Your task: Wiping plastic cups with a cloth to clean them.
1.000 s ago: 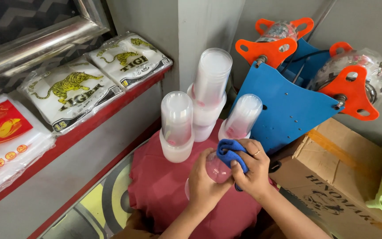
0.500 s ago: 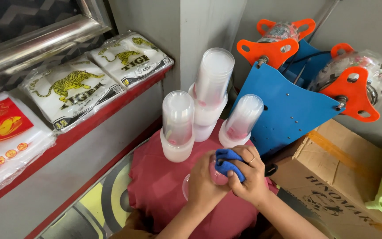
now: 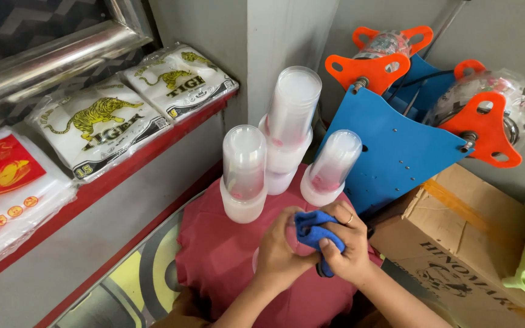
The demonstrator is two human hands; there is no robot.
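Left hand (image 3: pixel 282 246) is wrapped around a clear plastic container (image 3: pixel 261 258), which is mostly hidden behind it and is gripped near the front edge of the red-covered table (image 3: pixel 214 255), apparently so that it is steadied while it is wiped. Right hand (image 3: pixel 346 249) is clenched on a blue cloth (image 3: pixel 314 231), which is pressed against the container between both hands. Further left, flat packs of plastic bags (image 3: pixel 101 124) are laid on a red-edged shelf (image 3: pixel 116 182). Behind the hands, stacks of clear containers (image 3: pixel 244 173) are stood upside down along the table's far edge, presumably so that their insides are kept clean. At the right, a blue and orange machine (image 3: pixel 396 140) is leaned above a cardboard box (image 3: pixel 457 231).
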